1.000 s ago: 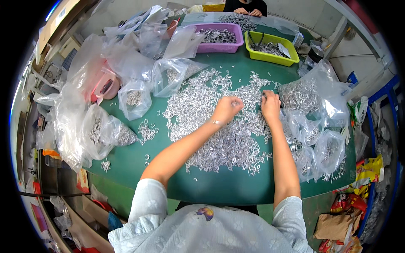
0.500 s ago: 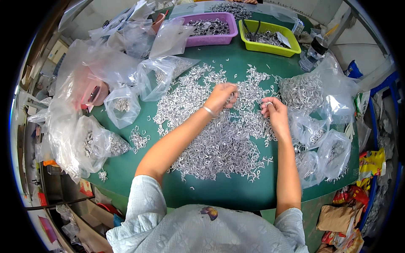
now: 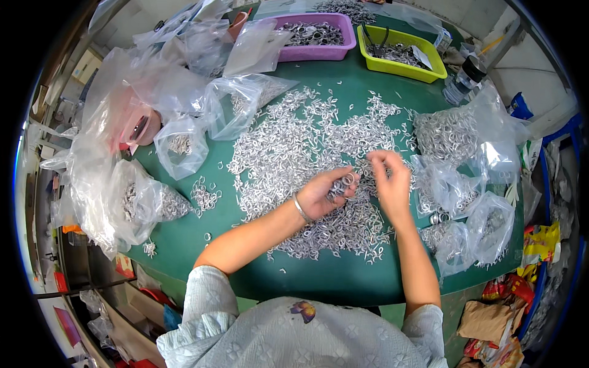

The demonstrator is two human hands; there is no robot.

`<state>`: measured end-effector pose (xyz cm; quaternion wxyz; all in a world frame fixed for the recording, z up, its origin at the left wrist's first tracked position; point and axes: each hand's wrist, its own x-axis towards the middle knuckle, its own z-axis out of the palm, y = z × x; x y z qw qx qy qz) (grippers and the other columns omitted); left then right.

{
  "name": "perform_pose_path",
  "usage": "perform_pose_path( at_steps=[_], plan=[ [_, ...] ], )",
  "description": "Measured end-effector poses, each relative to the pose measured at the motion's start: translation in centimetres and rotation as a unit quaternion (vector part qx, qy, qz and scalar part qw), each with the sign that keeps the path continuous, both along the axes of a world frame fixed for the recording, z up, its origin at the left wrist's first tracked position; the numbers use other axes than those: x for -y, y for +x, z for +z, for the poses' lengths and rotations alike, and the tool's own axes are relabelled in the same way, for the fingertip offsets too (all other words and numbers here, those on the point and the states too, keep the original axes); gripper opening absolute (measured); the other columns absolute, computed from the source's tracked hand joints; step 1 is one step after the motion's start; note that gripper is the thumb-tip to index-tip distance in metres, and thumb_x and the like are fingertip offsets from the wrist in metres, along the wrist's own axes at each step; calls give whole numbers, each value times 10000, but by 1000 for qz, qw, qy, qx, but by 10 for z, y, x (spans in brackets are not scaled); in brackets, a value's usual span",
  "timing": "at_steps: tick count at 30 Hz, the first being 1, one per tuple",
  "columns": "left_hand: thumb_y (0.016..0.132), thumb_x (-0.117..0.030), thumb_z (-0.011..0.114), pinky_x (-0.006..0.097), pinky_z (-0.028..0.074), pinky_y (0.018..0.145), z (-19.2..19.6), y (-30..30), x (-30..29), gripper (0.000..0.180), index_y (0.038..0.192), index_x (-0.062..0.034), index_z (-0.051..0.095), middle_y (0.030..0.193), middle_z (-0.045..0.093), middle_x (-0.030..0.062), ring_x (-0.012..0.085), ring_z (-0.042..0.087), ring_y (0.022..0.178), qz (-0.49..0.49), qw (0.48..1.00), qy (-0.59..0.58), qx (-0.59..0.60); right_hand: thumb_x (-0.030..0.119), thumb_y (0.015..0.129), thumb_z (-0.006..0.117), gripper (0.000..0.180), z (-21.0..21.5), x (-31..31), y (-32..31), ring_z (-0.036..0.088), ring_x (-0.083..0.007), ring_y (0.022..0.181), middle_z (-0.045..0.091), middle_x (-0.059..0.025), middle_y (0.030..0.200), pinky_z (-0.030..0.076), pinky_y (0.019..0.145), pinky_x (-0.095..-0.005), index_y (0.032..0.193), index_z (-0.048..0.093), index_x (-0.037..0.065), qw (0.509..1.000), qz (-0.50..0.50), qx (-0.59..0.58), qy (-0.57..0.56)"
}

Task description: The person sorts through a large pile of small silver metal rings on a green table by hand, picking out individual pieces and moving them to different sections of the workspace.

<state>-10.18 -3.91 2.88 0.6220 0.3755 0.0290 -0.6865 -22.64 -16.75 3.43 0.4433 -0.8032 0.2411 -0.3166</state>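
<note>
A wide heap of small silvery metal ring pieces (image 3: 276, 144) covers the middle of the green table. Over the near part of it my left hand (image 3: 319, 195) is turned palm up, its fingers curled around several metal rings (image 3: 341, 186). A metal bangle (image 3: 301, 207) circles that wrist. Just to the right, my right hand (image 3: 393, 183) hovers above the heap's right side, fingers bent and drawn together near the left fingertips. Whatever the right fingertips pinch is too small and blurred to make out.
At the back stand a purple basin (image 3: 350, 38) and a yellow-green basin (image 3: 402, 72), both holding metal pieces. Clear plastic bags of pieces lie left (image 3: 165, 205) and right (image 3: 451, 132). A dark-lidded jar (image 3: 464, 80) stands at the back right.
My left hand has come nearer and turned palm up, showing the rings in it. My right hand has shifted slightly left and nearer, toward the left. The view has shifted slightly.
</note>
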Motion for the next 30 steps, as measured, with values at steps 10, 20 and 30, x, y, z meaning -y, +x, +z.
perform_pose_path(
  at_steps=[10, 20, 30],
  plan=[
    [902, -174, 648, 199, 434, 504, -9, 63, 27, 268, 1114, -12, 665, 806, 688, 46, 84, 615, 647, 35, 914, 29, 404, 31, 767, 688, 148, -47, 34, 39, 564, -296, 903, 570, -120, 896, 449, 802, -405, 899, 622, 23, 958, 1, -116, -264],
    [738, -142, 728, 366, 542, 740, -21, 90, 63, 221, 939, -49, 744, 818, 698, 198, 303, 692, 749, -97, 584, 19, 805, 163, 831, 678, 285, -41, 79, 45, 540, -313, 1086, 624, -131, 1154, 408, 952, -405, 1090, 651, 46, 974, -54, -51, -214],
    [789, -85, 678, 296, 525, 606, -19, 90, 36, 159, 927, -35, 739, 757, 707, 95, 153, 648, 600, -141, 638, -57, 755, 128, 837, 653, 292, -37, 47, 49, 532, -335, 1099, 598, -124, 1207, 397, 967, -413, 1118, 626, 54, 985, 94, -95, -109]
  ],
)
